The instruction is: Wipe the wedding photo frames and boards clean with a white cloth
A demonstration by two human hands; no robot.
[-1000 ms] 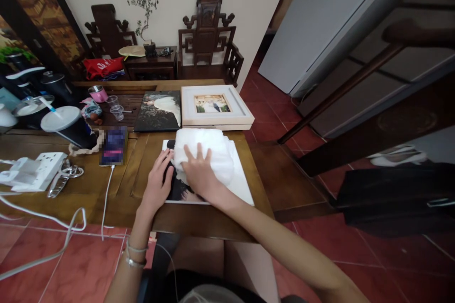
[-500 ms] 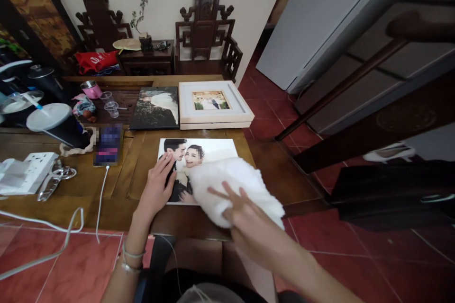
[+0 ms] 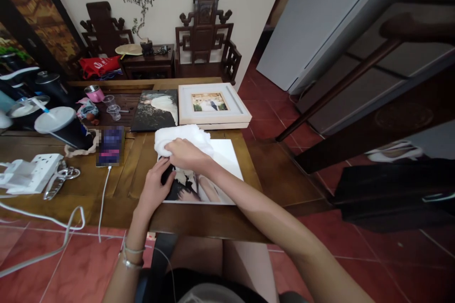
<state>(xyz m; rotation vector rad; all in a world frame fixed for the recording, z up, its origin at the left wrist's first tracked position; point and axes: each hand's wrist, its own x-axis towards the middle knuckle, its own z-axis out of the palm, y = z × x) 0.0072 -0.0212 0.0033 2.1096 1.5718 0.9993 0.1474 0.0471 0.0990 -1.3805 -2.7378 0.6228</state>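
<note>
Brown wooden table (image 3: 135, 208) is bearing a glossy rectangular photo print (image 3: 223, 161); right hand (image 3: 185, 154) is clutching a fluffy white towel (image 3: 177, 133) on its far-left corner, left hand (image 3: 154, 189) pressing flat, unclenched, just nearer.

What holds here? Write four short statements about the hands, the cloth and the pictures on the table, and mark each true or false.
The right hand clutches a white cloth on the photo print. True.
The left hand hangs clear of the print. False: it rests on its left edge.
A white frame lies flat behind the print. True.
The phone lies right of the print. False: it lies left.
</note>
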